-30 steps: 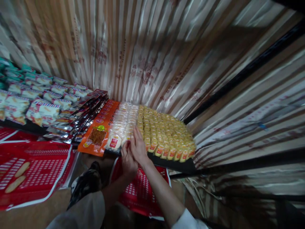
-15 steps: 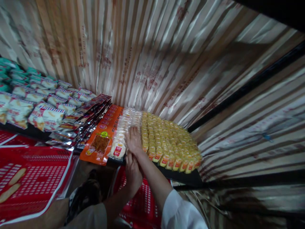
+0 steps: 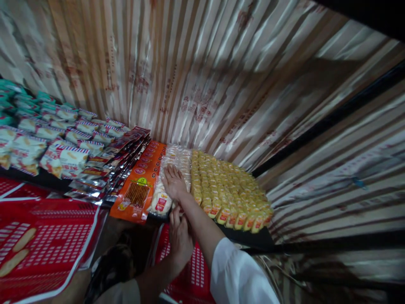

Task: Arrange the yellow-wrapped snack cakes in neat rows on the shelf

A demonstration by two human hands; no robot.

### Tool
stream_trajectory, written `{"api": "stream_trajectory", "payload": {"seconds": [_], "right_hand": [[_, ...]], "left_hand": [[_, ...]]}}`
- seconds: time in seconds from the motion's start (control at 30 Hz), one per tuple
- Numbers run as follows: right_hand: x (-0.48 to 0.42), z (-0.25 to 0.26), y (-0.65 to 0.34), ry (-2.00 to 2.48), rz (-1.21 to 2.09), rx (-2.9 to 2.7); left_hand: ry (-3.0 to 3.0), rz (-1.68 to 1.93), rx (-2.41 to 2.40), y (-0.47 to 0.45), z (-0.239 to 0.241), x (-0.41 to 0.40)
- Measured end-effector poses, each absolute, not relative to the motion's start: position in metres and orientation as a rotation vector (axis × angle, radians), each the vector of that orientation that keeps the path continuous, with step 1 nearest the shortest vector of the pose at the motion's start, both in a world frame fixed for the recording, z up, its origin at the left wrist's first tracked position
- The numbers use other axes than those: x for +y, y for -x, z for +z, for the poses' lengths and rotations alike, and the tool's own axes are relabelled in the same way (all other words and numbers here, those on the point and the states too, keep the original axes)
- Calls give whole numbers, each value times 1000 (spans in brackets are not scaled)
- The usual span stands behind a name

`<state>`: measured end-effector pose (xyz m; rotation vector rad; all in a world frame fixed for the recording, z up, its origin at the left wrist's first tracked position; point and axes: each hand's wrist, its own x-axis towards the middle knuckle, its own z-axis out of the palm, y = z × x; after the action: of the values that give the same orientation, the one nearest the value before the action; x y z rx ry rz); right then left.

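Observation:
Two rows of white-wrapped snack packets lie on the dark shelf. My right hand rests flat on top of them with its fingers stretched and spread. Lower down, at the shelf's front edge, my left hand has its slightly bent fingers pointing up against the front end of these rows. Its fingertips are partly hidden beside my right wrist, and I see nothing held in it. Right of the hands stand several tight rows of yellow-wrapped packets. An orange bag of brown sticks lies directly left of the white packets.
Dark foil bags overlap left of the orange bag, followed by white striped packets and green packets. Below are a red basket holding pale oval pieces and another red basket. A striped sheet hangs behind; a black bar crosses at right.
My right hand has shifted left onto the white packets, and its fingers have spread. My left hand has dropped slightly and come apart from it. The view has shifted a little.

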<state>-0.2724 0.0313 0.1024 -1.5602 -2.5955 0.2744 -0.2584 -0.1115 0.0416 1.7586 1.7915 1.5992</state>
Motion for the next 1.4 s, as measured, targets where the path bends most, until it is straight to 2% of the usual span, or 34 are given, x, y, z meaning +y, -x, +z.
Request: {"api": "stream_trajectory", "payload": {"seconds": [0.17, 0.33, 0.67, 1.17, 1.4], "right_hand": [[33, 109, 269, 1527, 173, -2504], [37, 100, 267, 1677, 228, -2516], [79, 119, 283, 1661, 186, -2555], [120, 104, 301, 1708, 193, -2626], [143, 107, 309, 1615, 41, -2660]], "left_hand": [[-1625, 1682, 1942, 295, 61, -106], [-1489, 1666, 2140, 317, 54, -87], [-1458, 1520, 2207, 302, 46, -74], [-1501, 1424, 2207, 303, 53, -67], [-1451, 1365, 2279, 300, 55, -66]]}}
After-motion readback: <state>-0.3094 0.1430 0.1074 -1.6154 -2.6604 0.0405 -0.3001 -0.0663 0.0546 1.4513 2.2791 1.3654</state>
